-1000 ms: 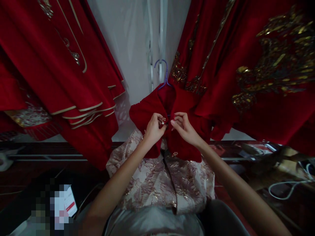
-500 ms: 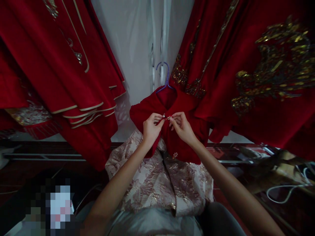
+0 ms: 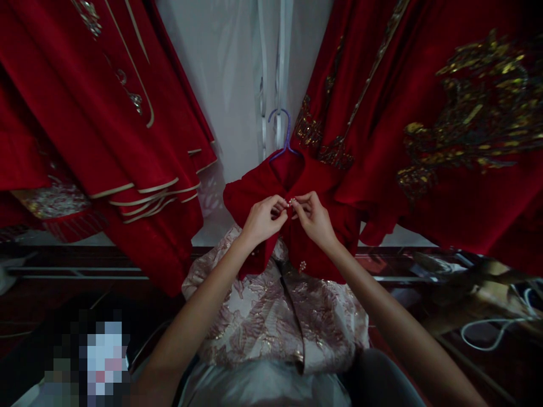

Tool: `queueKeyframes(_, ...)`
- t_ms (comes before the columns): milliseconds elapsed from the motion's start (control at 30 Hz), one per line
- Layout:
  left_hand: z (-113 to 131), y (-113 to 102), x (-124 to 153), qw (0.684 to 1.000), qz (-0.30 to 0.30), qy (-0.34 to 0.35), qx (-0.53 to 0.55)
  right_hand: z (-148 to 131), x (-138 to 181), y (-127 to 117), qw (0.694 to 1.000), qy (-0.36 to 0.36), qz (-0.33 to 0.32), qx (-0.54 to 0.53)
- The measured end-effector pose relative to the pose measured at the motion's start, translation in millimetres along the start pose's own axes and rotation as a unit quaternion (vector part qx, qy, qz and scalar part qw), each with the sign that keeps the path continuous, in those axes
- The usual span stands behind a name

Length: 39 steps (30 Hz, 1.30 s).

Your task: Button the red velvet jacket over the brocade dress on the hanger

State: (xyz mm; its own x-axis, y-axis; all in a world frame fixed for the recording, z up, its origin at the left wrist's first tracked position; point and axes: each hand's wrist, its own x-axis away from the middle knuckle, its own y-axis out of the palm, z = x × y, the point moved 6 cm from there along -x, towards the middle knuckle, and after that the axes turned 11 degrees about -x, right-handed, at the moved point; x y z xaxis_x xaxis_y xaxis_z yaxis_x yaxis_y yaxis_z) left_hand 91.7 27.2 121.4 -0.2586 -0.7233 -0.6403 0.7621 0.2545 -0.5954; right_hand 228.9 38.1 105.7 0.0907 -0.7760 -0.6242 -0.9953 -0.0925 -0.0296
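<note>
Brocade first: pale pink-and-gold skirt spreads nearest us below our forearms, its top edge tucked under the jacket hem. Above it, our left hand and right hand meet at the front opening of the small red jacket. Both hands closed in a fingertip pinch on the pearl button at the neckline, one from each side, pulling the two front panels together so the edges line up. Wrists angled inward, elbows out and low, forearms forming a V toward the chest of the garment. A second pearl button sits lower on the front, near the hem, untouched. Jacket hangs on a blue hanger, which keeps it upright and at working height, so both hands are free for the fastening. Behind that, a white wall. Red robes with gold trim hang to the left, gold-embroidered red robes to the right. White cable on the dark surface far right.
</note>
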Motion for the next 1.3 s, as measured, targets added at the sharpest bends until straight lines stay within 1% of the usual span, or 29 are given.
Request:
queueKeyframes(200,8,-4,-5,0.999,0.008,0.015,-0.037,-2,3,-5,0.999,0.022,0.001,-0.034)
queueKeyframes(400,10,-2,-7,0.999,0.002,0.024,-0.041,1,3,-10,0.995,0.047,-0.007,-0.086)
queueKeyframes(700,16,-1,-6,0.995,-0.007,0.061,-0.074,-2,-1,-13,0.997,0.046,-0.004,-0.064)
queueKeyframes(900,15,3,-6,0.995,-0.005,0.067,-0.08,5,-3,-13,0.997,0.05,-0.022,-0.049)
queueKeyframes(1067,8,15,-1,0.999,0.03,0.021,-0.01,16,7,-6,0.997,0.053,-0.04,-0.049)
queueKeyframes(1200,-8,29,0,0.994,0.041,-0.046,0.087,21,19,0,0.999,0.039,-0.002,0.006)
queueKeyframes(1300,-25,33,0,0.983,0.055,-0.106,0.141,25,22,-4,0.997,0.078,0.011,-0.002)
